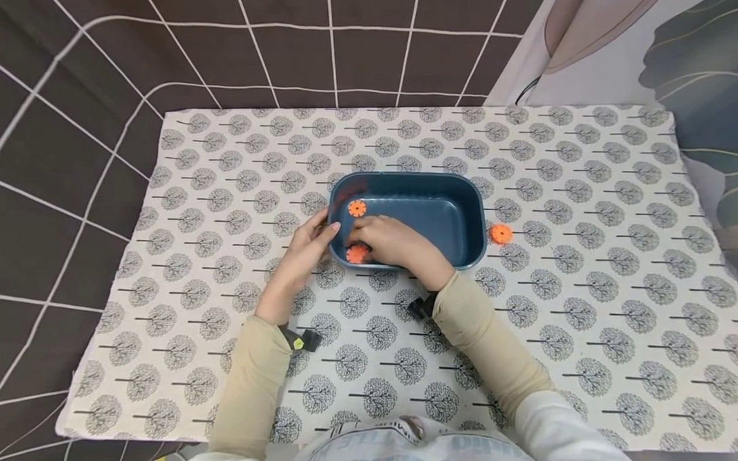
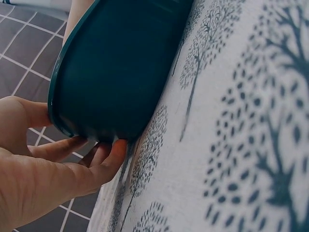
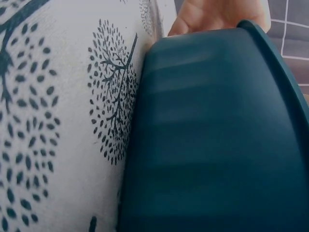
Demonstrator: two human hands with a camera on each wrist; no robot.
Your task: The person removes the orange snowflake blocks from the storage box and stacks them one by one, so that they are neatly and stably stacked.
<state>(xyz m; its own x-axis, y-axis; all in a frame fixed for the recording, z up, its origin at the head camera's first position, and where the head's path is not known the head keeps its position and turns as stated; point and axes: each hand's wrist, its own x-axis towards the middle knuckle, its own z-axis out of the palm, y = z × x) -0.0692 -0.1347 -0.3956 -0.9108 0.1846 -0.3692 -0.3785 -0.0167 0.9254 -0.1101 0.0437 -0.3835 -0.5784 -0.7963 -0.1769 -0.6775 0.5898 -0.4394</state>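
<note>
A dark blue plastic tub sits on the table. My left hand grips its left end, thumb at the rim and fingers along the outside wall; the left wrist view shows the fingers against the tub's wall. Inside the tub, my right hand reaches down with bent fingers over an orange notched disc in the near left corner. Its fingertips hide part of that disc. Another orange notched disc lies farther back, by the left wall. The right wrist view shows mostly the tub's outer wall.
An orange notched piece lies on the cloth just right of the tub. The tree-print cloth covers the table. Behind it hangs a dark grid-patterned sheet, with a curtain at the right.
</note>
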